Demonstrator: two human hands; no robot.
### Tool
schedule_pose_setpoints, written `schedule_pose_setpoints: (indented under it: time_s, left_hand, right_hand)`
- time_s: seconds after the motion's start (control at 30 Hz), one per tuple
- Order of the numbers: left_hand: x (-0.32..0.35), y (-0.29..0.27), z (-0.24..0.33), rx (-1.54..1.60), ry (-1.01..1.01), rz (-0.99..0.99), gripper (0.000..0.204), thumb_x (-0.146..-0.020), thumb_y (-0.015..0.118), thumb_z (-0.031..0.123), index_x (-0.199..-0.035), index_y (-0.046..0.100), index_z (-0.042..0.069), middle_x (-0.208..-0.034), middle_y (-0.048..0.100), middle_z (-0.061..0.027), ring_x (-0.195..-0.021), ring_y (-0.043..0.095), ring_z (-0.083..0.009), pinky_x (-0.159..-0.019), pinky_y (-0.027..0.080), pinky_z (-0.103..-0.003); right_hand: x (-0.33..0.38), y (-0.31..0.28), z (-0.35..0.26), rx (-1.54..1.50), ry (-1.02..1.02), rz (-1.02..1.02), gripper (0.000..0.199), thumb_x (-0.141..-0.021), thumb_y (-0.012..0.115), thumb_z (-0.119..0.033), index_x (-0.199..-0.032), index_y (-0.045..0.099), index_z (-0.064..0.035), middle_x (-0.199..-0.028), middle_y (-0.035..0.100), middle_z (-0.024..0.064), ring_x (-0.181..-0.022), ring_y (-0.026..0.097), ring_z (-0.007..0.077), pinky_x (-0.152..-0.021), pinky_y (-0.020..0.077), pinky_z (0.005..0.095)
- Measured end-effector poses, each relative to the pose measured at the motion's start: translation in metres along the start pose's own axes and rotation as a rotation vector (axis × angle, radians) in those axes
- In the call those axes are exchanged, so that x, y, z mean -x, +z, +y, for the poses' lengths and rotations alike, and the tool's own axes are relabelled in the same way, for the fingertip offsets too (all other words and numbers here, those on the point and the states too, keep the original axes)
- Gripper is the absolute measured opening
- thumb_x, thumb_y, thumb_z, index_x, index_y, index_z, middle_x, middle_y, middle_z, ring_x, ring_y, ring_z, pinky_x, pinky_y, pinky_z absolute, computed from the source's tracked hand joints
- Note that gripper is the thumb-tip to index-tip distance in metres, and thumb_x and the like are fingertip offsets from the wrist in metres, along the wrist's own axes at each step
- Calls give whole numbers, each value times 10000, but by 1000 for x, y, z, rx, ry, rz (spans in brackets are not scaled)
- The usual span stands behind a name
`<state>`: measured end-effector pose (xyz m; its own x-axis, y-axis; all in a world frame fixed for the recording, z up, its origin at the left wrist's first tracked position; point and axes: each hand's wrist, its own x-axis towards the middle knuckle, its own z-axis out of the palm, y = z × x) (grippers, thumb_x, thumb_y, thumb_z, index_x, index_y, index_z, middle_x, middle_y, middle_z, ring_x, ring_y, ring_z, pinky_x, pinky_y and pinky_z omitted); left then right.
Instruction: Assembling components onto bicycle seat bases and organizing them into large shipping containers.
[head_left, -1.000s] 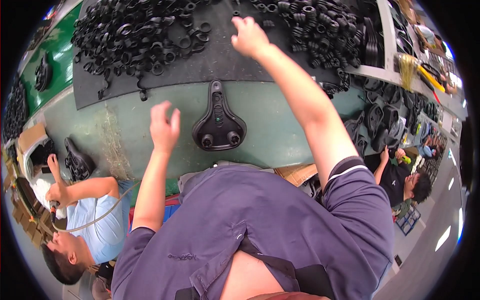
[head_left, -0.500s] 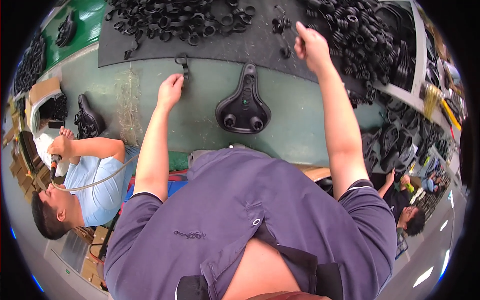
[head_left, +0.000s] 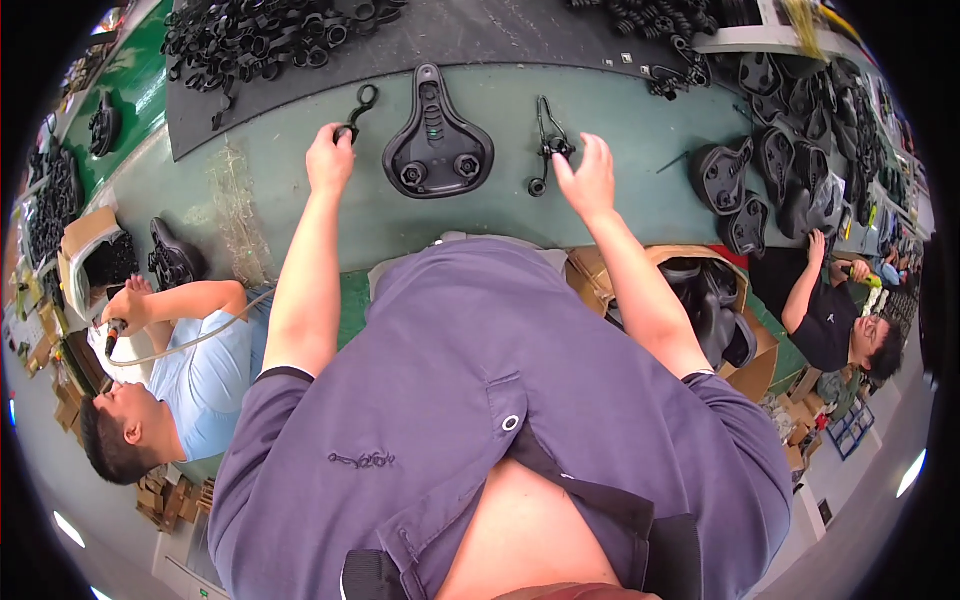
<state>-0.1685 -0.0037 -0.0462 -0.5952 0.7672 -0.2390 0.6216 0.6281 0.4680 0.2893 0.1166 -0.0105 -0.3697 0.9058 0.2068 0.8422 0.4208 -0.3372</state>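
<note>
A black bicycle saddle [head_left: 438, 165] lies underside up on the green bench in front of me, its narrow nose pointing away. Left of it, my left hand [head_left: 329, 160] is closed on a black ring-ended part [head_left: 358, 108], whose loop sticks out past my fingers. To the saddle's right is a dark wire bracket [head_left: 548, 140] with a small round end. My right hand [head_left: 588, 178] is beside this bracket, thumb close to it or touching it, fingers spread apart from the thumb.
A heap of black rings [head_left: 270, 45] covers the far-left black mat [head_left: 480, 40]. Several saddles [head_left: 722, 175] are piled at right, above an open carton [head_left: 760, 345] of black parts. Co-workers sit left, holding a corded driver [head_left: 115, 335], and right.
My right hand has come back toward me from the far mat, and the wire bracket now lies nearer, beside the saddle. My left hand still holds the ring-ended part. The whole view has shifted.
</note>
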Motion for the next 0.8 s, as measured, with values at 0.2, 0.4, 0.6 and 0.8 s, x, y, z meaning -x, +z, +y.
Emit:
schedule_pose_setpoints:
  time_s: [0.2, 0.4, 0.6, 0.8]
  left_hand:
    - [55, -45, 98, 656, 14, -561, 227, -1026, 654, 87, -1230, 727, 22, -1066, 744, -104, -735, 695, -126, -670, 608, -286]
    - [92, -32, 107, 301, 161, -518, 291, -1007, 640, 59, -1283, 715, 1, -1231, 684, -69, -764, 707, -157, -698, 611, -295]
    - [94, -8, 102, 386, -15, -435, 348, -992, 642, 80, -1321, 692, -23, -1208, 700, -93, -723, 733, -178, -654, 624, -325]
    - [105, -28, 103, 361, 157, -414, 495, -943, 696, 101, -1427, 616, 38, -1288, 666, -123, -970, 734, -250, -843, 612, -379]
  right_hand:
    - [-16, 15, -25, -60, 451, -552, 795, -894, 770, -279, -1495, 338, 11, -1466, 440, 279, -1189, 638, 498, -1036, 542, 529]
    - [-34, 14, -48, -211, 438, -436, 652, -857, 766, -225, -1383, 464, 16, -1256, 597, 248, -1076, 699, 391, -893, 585, 490]
    - [-78, -33, -99, -852, 579, -634, 387, -864, 818, -323, -1044, 642, -29, -735, 610, 3, -555, 549, 100, -508, 486, 296]
    - [-103, -33, -125, -1200, 741, -764, 323, -942, 756, -366, -993, 653, -63, -803, 640, 34, -571, 557, 97, -484, 437, 280]
